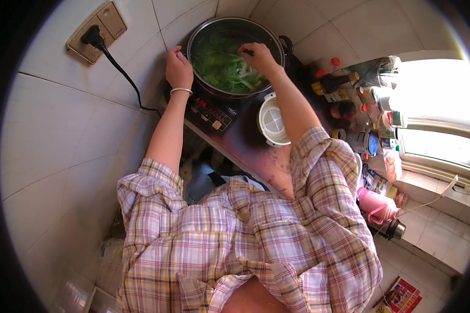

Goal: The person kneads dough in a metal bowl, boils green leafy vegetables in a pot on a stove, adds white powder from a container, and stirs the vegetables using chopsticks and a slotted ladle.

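Note:
A large metal pot (276,80) with green leafy vegetables (227,64) in liquid stands on a black induction cooker (219,109) with a lit red display. My right hand (258,58) is over the pot, its fingers closed around a dark utensil handle (250,52); the utensil's lower part cannot be made out. At the pot's left rim is my left hand (179,70), where a side handle would be hidden behind it. Whether it grips that handle cannot be told. A white plastic colander (273,119) sits beside the cooker, partly behind my right forearm.
Tiled walls close in at the left and back. A black power cord (123,72) runs from a wall socket (109,19) towards the cooker. Several bottles and jars (360,105) line the window side. Farther right stands a pink thermos (376,205).

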Available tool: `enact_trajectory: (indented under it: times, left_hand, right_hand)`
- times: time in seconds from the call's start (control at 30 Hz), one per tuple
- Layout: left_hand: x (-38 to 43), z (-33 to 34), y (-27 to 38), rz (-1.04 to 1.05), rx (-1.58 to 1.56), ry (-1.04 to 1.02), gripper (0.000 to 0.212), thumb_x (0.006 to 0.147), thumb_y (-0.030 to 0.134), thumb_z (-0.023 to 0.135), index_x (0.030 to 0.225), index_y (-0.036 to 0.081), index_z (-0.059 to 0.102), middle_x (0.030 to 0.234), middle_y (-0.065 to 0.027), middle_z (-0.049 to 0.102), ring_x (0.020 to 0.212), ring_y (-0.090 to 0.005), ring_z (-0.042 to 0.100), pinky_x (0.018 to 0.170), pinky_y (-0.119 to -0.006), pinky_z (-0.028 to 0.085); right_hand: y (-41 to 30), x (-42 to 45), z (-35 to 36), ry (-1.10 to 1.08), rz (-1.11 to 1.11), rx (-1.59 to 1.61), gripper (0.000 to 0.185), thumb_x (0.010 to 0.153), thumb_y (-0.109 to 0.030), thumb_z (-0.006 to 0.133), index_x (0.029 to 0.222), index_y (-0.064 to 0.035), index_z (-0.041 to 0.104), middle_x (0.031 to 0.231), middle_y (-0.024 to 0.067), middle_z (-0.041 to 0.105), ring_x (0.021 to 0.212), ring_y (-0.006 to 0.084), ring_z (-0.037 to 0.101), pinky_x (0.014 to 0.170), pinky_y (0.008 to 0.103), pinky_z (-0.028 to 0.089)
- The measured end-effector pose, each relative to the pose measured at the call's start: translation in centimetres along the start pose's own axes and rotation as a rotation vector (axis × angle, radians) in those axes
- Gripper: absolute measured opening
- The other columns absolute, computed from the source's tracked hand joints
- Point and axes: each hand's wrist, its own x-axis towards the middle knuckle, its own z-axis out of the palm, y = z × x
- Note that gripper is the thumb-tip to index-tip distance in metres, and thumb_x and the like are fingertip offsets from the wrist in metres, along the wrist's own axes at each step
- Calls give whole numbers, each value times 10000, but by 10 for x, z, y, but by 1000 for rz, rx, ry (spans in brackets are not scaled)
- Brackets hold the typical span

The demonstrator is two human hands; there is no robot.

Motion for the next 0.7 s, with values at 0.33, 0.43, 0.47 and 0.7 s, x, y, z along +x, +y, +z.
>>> enact_trajectory:
  times: [0.33,0.43,0.47,0.7]
  left_hand:
    - [5,-5,-11,17,13,35,225,928,190,428,1071,87,568,920,-171,654,821,-379,618,709,-470,473]
    - [5,-5,-3,23,65,-3,216,929,192,431,1057,87,569,921,-167,656,824,-380,618,708,-469,474]
    - [7,-7,-6,28,88,-21,212,929,194,434,1053,86,568,921,-166,656,824,-380,618,708,-468,475]
    - [8,-7,-10,64,122,-56,200,925,199,451,1054,87,555,924,-159,657,828,-384,617,713,-472,473]
  right_hand:
    - [-77,-30,-104,-413,208,437,138,815,-172,661,926,-113,719,877,12,684,782,115,623,716,283,511]
    - [-44,-32,-51,-304,87,239,137,800,-126,648,917,-96,714,907,61,696,809,204,655,729,326,515]
    - [-38,-29,-36,-258,61,209,138,796,-115,645,914,-91,712,910,72,694,815,224,654,738,331,514]
    - [-32,-33,-29,-25,-115,141,133,781,-68,633,894,-65,702,869,99,692,789,248,659,726,339,514]
